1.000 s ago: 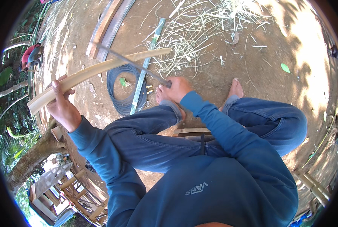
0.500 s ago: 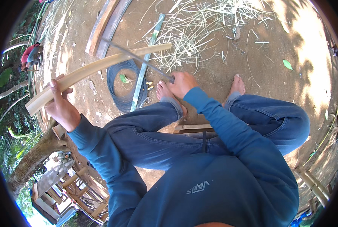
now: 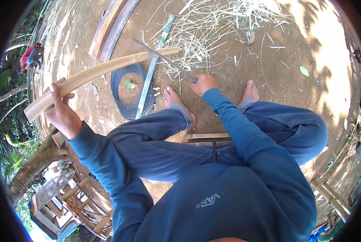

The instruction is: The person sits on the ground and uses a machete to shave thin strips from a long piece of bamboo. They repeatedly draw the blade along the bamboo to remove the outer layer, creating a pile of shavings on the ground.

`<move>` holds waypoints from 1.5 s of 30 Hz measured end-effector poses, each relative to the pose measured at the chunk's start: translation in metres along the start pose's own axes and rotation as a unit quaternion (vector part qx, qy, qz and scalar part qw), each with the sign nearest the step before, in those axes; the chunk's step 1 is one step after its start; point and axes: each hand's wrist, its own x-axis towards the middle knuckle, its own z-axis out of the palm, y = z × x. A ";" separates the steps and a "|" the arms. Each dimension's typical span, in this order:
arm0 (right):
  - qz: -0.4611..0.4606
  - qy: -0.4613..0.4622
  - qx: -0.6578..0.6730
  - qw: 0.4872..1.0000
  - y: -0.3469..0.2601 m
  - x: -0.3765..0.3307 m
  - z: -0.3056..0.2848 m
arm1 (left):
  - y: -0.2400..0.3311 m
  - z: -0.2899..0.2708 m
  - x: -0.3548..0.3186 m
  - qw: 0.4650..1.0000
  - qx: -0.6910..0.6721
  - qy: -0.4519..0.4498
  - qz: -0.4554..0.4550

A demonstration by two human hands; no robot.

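My left hand (image 3: 63,112) grips a split bamboo strip (image 3: 103,67) near its wide end, thumb on top and fingers underneath. The strip slants away to the right, and its thin far end lies over the edge of the pale shavings. In my right hand (image 3: 204,85) is the dark handle of a long-bladed knife (image 3: 168,61); the fingers wrap round it. The blade points up and left, and in this view it crosses the strip near the far end. Whether blade and bamboo touch, I cannot tell.
On the dirt lie a coil of dark wire (image 3: 120,97), a greenish slat (image 3: 150,78), long boards (image 3: 110,30) and a heap of thin shavings (image 3: 213,36). My bare feet (image 3: 251,92) rest beyond a low wooden seat (image 3: 204,137). Far left, another person (image 3: 30,57) bends over.
My right hand has shifted a little to the right, drawing the knife along so its tip sits nearer the strip. My left hand still holds the bamboo in nearly the same place.
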 end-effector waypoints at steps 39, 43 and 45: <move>-0.111 0.023 0.069 0.991 -0.052 -0.026 0.004 | -0.006 0.003 -0.006 0.999 -0.003 0.035 0.019; -0.130 0.019 0.026 0.991 -0.069 -0.043 -0.004 | -0.006 0.002 -0.006 0.999 0.008 0.041 0.015; -0.130 0.028 0.026 0.991 -0.063 -0.040 -0.002 | -0.007 0.001 -0.008 0.999 0.019 0.039 0.014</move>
